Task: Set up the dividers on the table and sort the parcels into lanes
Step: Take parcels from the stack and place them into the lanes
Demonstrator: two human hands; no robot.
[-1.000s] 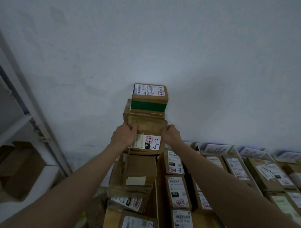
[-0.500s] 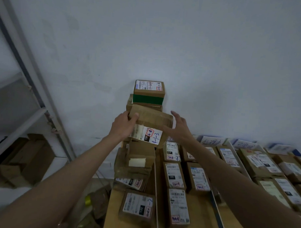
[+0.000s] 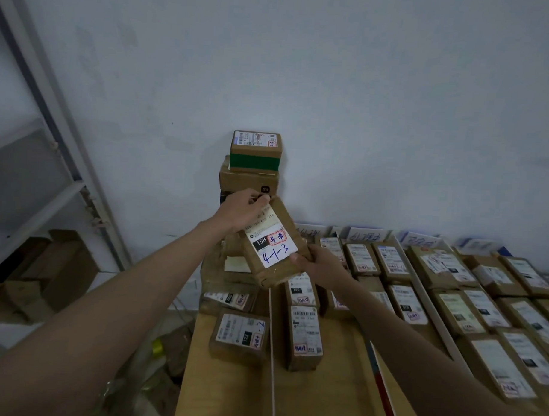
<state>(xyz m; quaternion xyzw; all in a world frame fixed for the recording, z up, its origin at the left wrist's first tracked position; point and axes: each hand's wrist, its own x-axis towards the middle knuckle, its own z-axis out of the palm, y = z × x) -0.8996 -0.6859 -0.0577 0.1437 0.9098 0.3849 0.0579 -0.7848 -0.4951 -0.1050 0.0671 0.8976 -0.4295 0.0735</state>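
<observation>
I hold a brown parcel point(image 3: 276, 239) with a white label marked "4-1-3", tilted toward me in the air in front of a stack of parcels point(image 3: 251, 179). My left hand point(image 3: 240, 211) grips its top edge and my right hand point(image 3: 316, 265) grips its lower right corner. The stack stands against the wall, topped by a box with a green band point(image 3: 256, 151). Below, a white divider strip point(image 3: 272, 357) and a red and blue divider point(image 3: 382, 389) run along the wooden table point(image 3: 229, 393), with labelled parcels laid in lanes between them.
Several rows of labelled parcels point(image 3: 450, 307) fill the table to the right. White name cards point(image 3: 362, 235) stand along the wall behind them. A metal shelf frame point(image 3: 52, 106) with cardboard boxes point(image 3: 47, 271) stands at the left. Clutter lies on the floor beside the table.
The "4-1-3" parcel has come off the stack and dropped lower, its label turned up toward me. My right hand moved from the parcel's side to its lower corner.
</observation>
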